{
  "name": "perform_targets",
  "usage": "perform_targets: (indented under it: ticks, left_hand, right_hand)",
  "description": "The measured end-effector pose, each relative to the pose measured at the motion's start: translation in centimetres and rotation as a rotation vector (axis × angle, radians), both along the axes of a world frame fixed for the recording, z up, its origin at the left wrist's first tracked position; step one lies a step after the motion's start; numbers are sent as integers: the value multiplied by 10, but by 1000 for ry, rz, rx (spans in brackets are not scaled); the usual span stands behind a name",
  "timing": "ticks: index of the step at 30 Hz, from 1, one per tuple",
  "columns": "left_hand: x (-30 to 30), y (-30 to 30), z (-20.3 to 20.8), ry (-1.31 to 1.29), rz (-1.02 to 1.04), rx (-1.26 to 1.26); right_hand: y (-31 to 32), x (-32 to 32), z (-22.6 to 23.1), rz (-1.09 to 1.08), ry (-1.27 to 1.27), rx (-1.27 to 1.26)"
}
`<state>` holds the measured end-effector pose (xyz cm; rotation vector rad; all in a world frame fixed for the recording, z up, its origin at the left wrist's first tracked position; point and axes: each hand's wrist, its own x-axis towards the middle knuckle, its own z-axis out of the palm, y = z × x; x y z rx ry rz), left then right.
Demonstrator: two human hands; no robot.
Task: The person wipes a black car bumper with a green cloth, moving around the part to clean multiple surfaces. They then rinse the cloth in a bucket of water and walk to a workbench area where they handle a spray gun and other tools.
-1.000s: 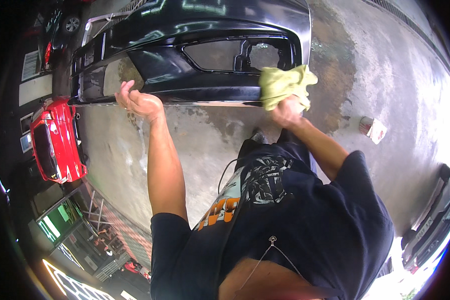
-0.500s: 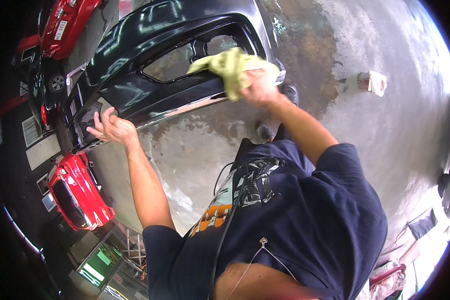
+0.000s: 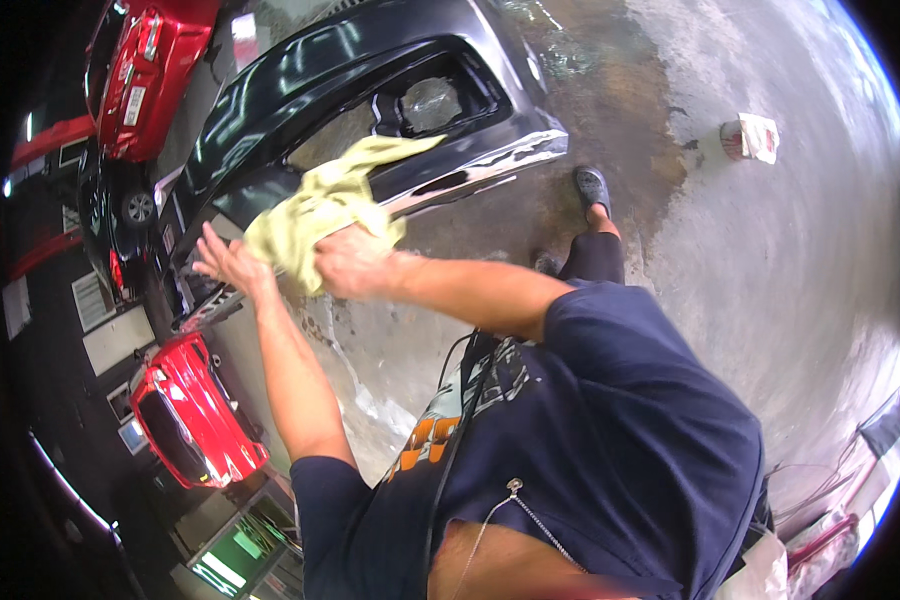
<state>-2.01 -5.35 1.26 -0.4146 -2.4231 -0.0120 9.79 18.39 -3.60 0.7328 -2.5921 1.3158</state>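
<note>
A glossy black car bumper [image 3: 270, 100] with a large grille opening stretches across the upper left in front of me. My right hand [image 3: 355, 262] is closed on a pale yellow cloth [image 3: 335, 200], which spreads over the near edge of the bumper. One corner of the cloth trails off to the right over the grille opening. My left hand [image 3: 232, 262] is at the bumper's left end with its fingers spread, right beside the cloth. The cloth hides part of the bumper's lower strip, and whether the left hand touches the bumper is unclear.
A small bucket-like container [image 3: 748, 137] with a whitish cover stands on the wet-patched concrete floor [image 3: 770, 300] to the right. Red cars [image 3: 195, 410] and a black car [image 3: 105, 215] are parked at the left. My shoe [image 3: 591, 192] is near the bumper's right end.
My right hand has swept the yellow cloth leftward along the bumper, from its right end to beside my left hand. My left hand stays near the left end, fingers apart.
</note>
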Motion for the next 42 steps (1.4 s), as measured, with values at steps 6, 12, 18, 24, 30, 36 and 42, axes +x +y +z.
perform_targets:
  ticks: [6,12,18,24,30,36,42]
  left_hand:
    - [-8,-15,-8,57,83,44]
    - [-2,-15,-1,26,213,70]
    - [11,14,12,-116,232,130]
    - [14,26,16,-174,427,198]
    - [13,29,29,-243,506,294]
    - [11,30,33,-278,475,378]
    - [12,33,28,-301,519,419]
  right_hand:
    - [99,47,-97,-606,-71,-200]
    - [225,29,-197,-703,-434,-181]
    - [275,-71,-301,-524,-400,-23]
    - [319,-238,-271,-585,-54,-149]
    - [349,-378,-359,-480,-736,-530]
    - [321,-162,-449,-591,-953,-334]
    - [312,-14,-330,-424,-1028,-270]
